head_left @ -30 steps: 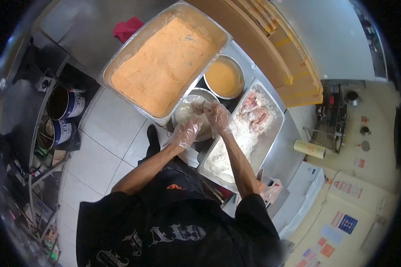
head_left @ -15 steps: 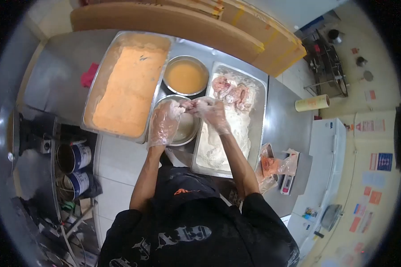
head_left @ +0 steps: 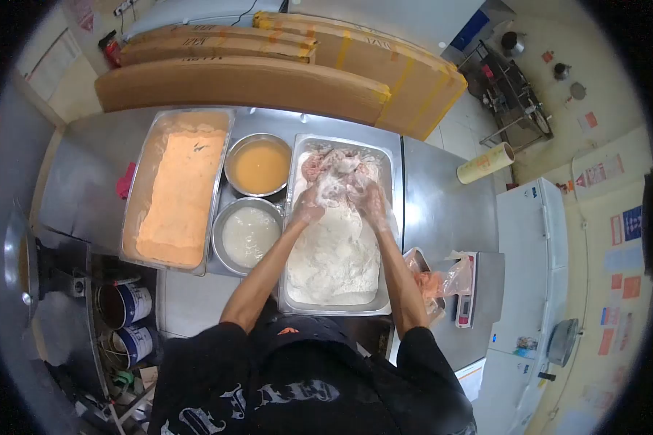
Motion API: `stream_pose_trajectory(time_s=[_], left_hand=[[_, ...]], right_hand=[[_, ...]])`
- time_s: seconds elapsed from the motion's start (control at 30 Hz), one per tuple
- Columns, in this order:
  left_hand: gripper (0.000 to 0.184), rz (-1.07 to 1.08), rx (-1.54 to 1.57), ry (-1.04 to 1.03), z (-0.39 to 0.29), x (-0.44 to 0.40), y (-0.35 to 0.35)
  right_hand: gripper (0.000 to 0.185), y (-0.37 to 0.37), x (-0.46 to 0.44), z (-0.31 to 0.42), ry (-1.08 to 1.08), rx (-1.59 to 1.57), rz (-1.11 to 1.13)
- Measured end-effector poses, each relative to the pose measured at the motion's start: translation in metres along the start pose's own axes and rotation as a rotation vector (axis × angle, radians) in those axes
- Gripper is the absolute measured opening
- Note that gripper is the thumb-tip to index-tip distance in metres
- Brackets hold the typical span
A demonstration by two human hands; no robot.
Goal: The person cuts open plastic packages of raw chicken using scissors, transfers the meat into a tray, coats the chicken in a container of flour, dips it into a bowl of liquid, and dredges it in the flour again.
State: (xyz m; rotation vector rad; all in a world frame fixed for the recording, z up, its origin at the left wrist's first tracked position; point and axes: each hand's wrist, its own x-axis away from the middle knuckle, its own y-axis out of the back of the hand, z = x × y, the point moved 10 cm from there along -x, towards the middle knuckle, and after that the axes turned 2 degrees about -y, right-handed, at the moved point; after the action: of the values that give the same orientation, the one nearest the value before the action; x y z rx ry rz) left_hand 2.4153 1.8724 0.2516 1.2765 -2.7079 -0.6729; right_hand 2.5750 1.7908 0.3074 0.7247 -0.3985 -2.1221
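A deep steel tray (head_left: 289, 268) holds white flour (head_left: 331, 261), with pale pink raw chicken pieces (head_left: 323, 163) at its far end. My left hand (head_left: 310, 205), in a clear plastic glove, is closed at the left side of a flour-coated chicken piece (head_left: 334, 190). On the other side of that piece, my right hand (head_left: 372, 203), also gloved, curls its fingers in against it. Flour and motion blur partly hide the fingertips of both hands.
Left of the flour tray stand a bowl of orange liquid (head_left: 260, 167) and a bowl of whitish liquid (head_left: 249, 235). Farther left is a tray of orange powder (head_left: 178, 199). Cardboard boxes (head_left: 239, 83) line the back; a scale (head_left: 466, 290) sits at right.
Both hands have moved from above the whitish liquid bowl rightward into the flour tray, bringing the chicken piece along. The bowl is now uncovered, and the camera view has shifted.
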Motion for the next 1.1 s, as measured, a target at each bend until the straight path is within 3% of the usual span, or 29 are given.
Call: stream_pose_trajectory(time_s=[0.03,0.07,0.13,0.17,0.23,0.3,0.37,0.43,0.47,0.53,0.63,0.7,0.73,0.83,0.87,0.93,1.0,1.07,1.1], left_hand=[[0.058,0.111,0.178,0.12,0.007,0.016,-0.016],[0.058,0.136,0.164,0.13,-0.002,0.031,-0.024],[0.057,0.072,0.519,0.576,0.013,0.067,-0.046],[0.057,0.093,0.497,0.582,0.02,0.075,-0.061],[0.06,0.107,1.027,0.779,0.049,0.101,-0.111],[0.06,0.136,0.688,0.49,0.087,0.104,-0.131],[0.061,0.084,0.048,0.068,0.141,0.107,-0.168],[0.054,0.06,-0.139,0.18,0.039,0.109,-0.108],[0.051,0.144,-0.064,0.278,0.012,0.101,-0.101],[0.048,0.232,0.003,0.391,0.01,0.104,-0.105],[0.042,0.099,-0.173,0.374,0.024,0.11,-0.088],[0.048,-0.019,0.24,0.386,0.03,0.108,-0.077],[0.048,-0.015,0.229,0.393,0.046,0.108,-0.078],[0.061,-0.159,0.988,0.522,0.13,0.102,-0.107],[0.061,-0.151,0.984,0.525,0.104,0.097,-0.107],[0.062,-0.127,0.863,0.706,0.037,0.094,-0.106],[0.062,-0.115,0.841,0.752,0.032,0.089,-0.111],[0.062,-0.122,0.808,0.721,0.041,0.082,-0.114],[0.062,-0.129,0.783,0.691,0.048,0.078,-0.117]], right_hand=[[0.042,-0.001,0.012,0.0,-0.048,0.011,0.034],[0.046,-0.003,0.024,0.0,-0.095,0.025,0.07],[0.055,-0.008,0.048,-0.004,-0.066,0.004,0.078],[0.057,-0.02,0.058,-0.022,-0.132,0.044,0.092],[0.061,-0.044,0.08,-0.057,-0.263,0.128,0.129],[0.057,-0.061,0.082,-0.081,-0.317,0.16,0.145],[0.053,-0.072,0.077,-0.094,-0.335,0.162,0.133],[0.049,-0.076,0.073,-0.11,-0.329,0.163,0.09],[0.047,-0.078,0.071,-0.118,-0.325,0.168,0.064],[0.044,-0.078,0.072,-0.13,-0.305,0.193,-0.018],[0.039,-0.06,0.081,-0.137,-0.186,0.309,-0.264],[0.037,-0.025,0.091,-0.126,-0.036,0.394,-0.468],[0.035,-0.017,0.085,-0.13,-0.114,0.342,-0.301],[0.045,-0.013,0.092,-0.073,-0.28,-0.267,0.461],[0.05,-0.007,0.11,-0.043,-0.315,-0.349,0.644],[0.046,0.007,0.133,-0.019,-0.293,-0.197,0.679],[0.043,0.007,0.148,-0.023,-0.275,-0.051,0.71],[0.031,0.012,0.153,-0.017,0.081,0.252,0.535],[0.031,0.009,0.156,-0.024,0.066,0.251,0.521]])
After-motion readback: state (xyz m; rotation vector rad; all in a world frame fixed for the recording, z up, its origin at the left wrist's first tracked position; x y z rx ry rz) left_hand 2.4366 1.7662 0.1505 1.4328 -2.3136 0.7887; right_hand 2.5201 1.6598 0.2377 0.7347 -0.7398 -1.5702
